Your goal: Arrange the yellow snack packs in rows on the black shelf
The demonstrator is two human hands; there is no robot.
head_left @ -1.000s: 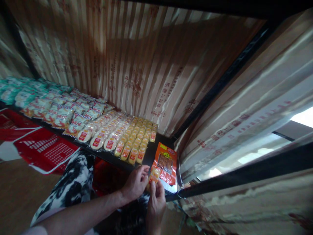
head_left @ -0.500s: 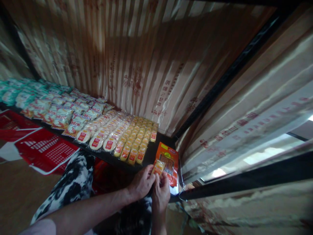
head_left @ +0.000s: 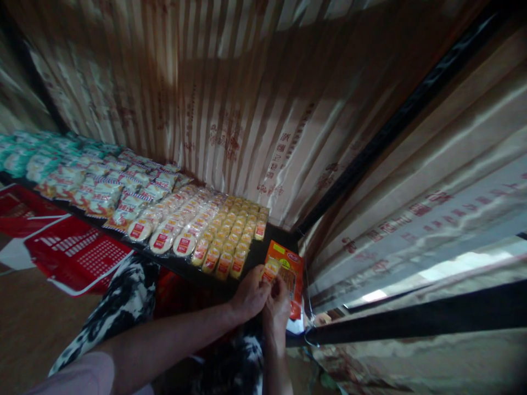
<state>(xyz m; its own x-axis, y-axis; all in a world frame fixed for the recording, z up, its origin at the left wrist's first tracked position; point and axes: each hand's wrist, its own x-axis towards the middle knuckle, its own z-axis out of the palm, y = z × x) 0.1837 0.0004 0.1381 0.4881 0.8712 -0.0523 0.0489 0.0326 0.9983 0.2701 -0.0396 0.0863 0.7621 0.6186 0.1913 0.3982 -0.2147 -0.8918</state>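
Between both hands I hold a small yellow packaged snack (head_left: pixel 270 269) with a red-and-yellow label. My left hand (head_left: pixel 251 296) grips it from the left, fingers closed around its edge. On its right side, my right hand (head_left: pixel 277 304) pinches the lower part of the wrapper. Just behind the hands lies an orange snack bag (head_left: pixel 297 280) with a clear window, partly covered by the held packet. To the left, rows of similar yellow packets (head_left: pixel 224 260) stand on the black shelf (head_left: pixel 259 249), beside rows of round white packaged crackers (head_left: pixel 161 238).
Further left on the shelf are white snack bags (head_left: pixel 101 195) and green snack bags (head_left: pixel 41 164). Red shopping baskets (head_left: pixel 78 255) sit below the shelf's front edge. Printed sheeting (head_left: pixel 230 137) hangs behind, and a black metal post (head_left: pixel 354 181) rises at the right.
Both hands have moved slightly up and to the right with the yellow packet. The packet has turned a little, and the hands are closer together. Shelf goods have stayed in place.
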